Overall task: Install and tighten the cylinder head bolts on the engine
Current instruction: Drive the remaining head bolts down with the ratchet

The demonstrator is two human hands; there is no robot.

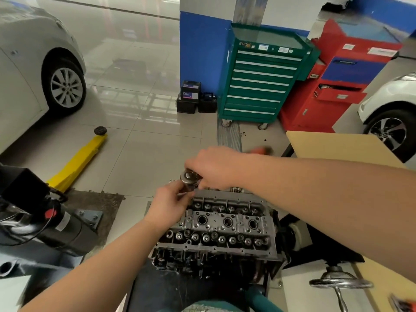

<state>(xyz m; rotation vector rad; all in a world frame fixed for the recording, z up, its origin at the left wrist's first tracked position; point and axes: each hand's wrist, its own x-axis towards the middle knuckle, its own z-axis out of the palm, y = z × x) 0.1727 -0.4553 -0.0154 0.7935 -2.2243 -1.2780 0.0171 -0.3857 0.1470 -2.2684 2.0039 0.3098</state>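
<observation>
The cylinder head (pixel 221 224) sits on the engine low in the middle of the view. At its far left corner a ratchet (pixel 188 178) stands, so tightening looks underway. Next, swing the handle. The left hand (pixel 167 204) pinches the socket below; the right hand (pixel 216 168), arm outstretched, grips the ratchet.

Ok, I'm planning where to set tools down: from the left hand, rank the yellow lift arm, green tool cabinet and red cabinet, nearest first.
1. Yellow lift arm, on the floor left of the left hand.
2. Green tool cabinet, beyond, against the blue wall.
3. Red cabinet, farther right.
</observation>
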